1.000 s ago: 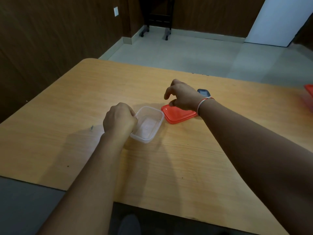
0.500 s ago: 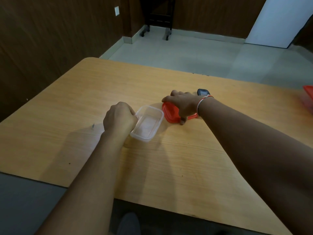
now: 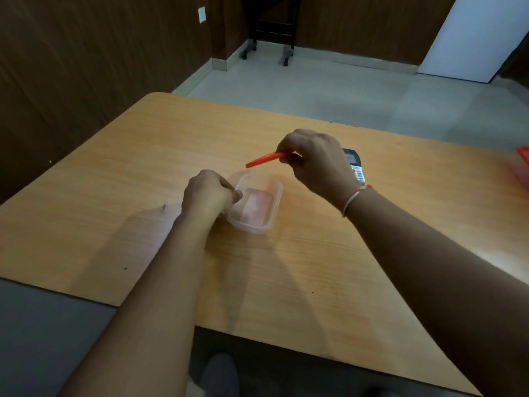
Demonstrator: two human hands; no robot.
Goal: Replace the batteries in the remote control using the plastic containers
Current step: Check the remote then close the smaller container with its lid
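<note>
My right hand has lifted the lid off the desk, fingers pinching it. My left hand still grips the tub, so I reckon closing comes next.

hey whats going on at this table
A person is working with a small clear container on a wooden table. The left hand grips the container's near rim, holding it on the table. The right hand pinches a red lid in the air above and behind it. A remote lies on the table behind the right hand. The container looks empty, and no batteries are visible.
</note>
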